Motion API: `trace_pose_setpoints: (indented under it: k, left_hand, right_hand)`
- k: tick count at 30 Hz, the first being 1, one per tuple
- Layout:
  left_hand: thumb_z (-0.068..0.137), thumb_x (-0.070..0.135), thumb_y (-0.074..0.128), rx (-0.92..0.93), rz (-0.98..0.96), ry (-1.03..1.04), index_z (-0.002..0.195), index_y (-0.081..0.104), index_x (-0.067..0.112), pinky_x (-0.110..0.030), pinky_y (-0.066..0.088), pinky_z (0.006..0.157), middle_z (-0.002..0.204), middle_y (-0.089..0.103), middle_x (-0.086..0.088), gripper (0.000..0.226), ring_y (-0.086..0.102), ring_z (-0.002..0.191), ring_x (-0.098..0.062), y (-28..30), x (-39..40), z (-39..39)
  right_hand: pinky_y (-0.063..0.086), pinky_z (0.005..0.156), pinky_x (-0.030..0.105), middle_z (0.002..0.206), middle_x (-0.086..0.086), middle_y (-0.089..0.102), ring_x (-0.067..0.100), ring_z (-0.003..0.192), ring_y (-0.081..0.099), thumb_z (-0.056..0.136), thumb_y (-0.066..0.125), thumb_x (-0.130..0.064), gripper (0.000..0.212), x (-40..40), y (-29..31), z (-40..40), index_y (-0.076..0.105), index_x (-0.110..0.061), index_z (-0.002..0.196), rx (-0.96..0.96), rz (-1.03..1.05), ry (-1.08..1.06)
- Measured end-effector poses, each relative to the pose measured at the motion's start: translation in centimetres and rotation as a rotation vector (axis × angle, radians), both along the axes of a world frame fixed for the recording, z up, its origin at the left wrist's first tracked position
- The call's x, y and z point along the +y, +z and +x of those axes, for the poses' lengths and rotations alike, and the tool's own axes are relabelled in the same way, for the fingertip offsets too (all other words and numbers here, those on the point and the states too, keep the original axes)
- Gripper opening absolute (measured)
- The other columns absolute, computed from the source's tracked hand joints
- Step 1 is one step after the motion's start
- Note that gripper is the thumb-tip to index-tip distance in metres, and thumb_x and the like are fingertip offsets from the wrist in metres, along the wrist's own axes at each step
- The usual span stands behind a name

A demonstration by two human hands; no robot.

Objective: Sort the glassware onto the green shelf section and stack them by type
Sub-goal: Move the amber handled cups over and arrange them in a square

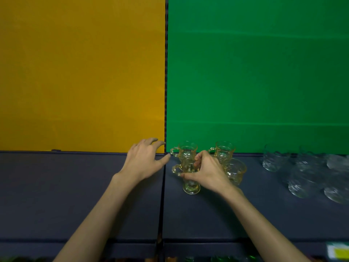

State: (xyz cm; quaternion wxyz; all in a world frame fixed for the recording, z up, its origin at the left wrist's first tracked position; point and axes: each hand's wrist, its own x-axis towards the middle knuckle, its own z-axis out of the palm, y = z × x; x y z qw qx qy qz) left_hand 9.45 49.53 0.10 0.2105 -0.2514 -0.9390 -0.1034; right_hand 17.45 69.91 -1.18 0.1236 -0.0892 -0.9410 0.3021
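I see my right hand (206, 170) closed around a footed amber glass mug with a handle (189, 178), standing on the dark shelf (207, 214) before the green back panel (255, 72). Three more amber mugs (224, 150) stand just behind it. My left hand (144, 160) hovers spread and empty at the divider. Clear ribbed glass bowls (300, 173) cluster to the right.

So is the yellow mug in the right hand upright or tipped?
Upright. The yellow mug stands on its foot on the shelf, rim uppermost, with the right hand wrapped around its bowl.
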Motion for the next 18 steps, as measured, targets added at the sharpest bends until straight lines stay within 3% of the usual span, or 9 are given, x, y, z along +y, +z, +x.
trace_pose_setpoints:
  k: [5,9,12,18]
  left_hand:
    - [0.094,0.064,0.046,-0.013,-0.002,0.007,0.143,0.051,0.03,-0.04,0.044,0.1,0.147,0.053,0.001,0.06,0.05,0.132,-0.022,0.0,0.1,0.5]
    - [0.093,0.064,0.048,-0.007,0.02,-0.003,0.143,0.051,0.029,-0.039,0.046,0.098,0.146,0.053,0.002,0.061,0.051,0.131,-0.021,0.2,0.3,1.2]
    - [0.092,0.064,0.05,0.003,0.029,-0.022,0.143,0.052,0.028,-0.04,0.047,0.098,0.146,0.053,0.002,0.062,0.051,0.13,-0.021,0.4,0.4,1.7]
    - [0.089,0.068,0.042,0.036,0.068,-0.106,0.141,0.054,0.028,-0.04,0.049,0.096,0.145,0.055,0.002,0.067,0.053,0.128,-0.021,1.7,1.7,3.4]
  right_hand:
    - [0.044,0.074,0.027,0.107,-0.005,0.061,0.014,0.095,0.058,0.065,0.087,-0.053,0.087,0.1,-0.1,0.1,0.045,-0.014,0.13,0.001,0.017,0.017]
    - [0.049,0.095,0.036,0.132,0.0,0.056,0.019,0.117,0.056,0.065,0.079,-0.063,0.094,0.0,0.1,0.6,0.043,-0.019,0.139,0.022,0.113,0.031]
    - [0.047,0.099,0.038,0.134,-0.002,0.054,0.02,0.12,0.055,0.073,0.065,-0.073,0.085,-0.2,0.7,1.2,0.045,-0.025,0.139,0.039,0.194,0.036]
    - [0.047,0.088,0.037,0.123,0.001,0.059,0.025,0.114,0.058,0.088,0.055,-0.061,0.056,0.4,1.7,2.7,0.056,-0.024,0.131,0.147,0.365,-0.026]
